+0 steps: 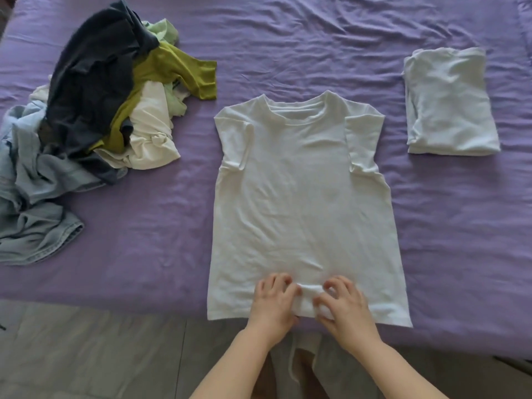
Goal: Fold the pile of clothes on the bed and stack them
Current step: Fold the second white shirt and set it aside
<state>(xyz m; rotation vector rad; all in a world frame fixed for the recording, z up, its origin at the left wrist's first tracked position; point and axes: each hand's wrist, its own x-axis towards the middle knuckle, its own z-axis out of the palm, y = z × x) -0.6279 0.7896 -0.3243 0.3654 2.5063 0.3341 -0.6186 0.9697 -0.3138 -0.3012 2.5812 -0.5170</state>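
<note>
A white T-shirt lies flat on the purple bed, collar away from me, both sleeves folded in over the body. My left hand and my right hand sit side by side at the middle of its bottom hem, fingers curled, pinching a small bunch of the hem fabric between them. A pile of unfolded clothes in dark navy, olive green, white, pale green and light denim lies at the left. A folded pale garment rests at the right.
The near edge of the bed runs just below the shirt's hem, with grey floor beyond it. Bare purple sheet shows between the shirt and the pile, and between the shirt and the folded garment.
</note>
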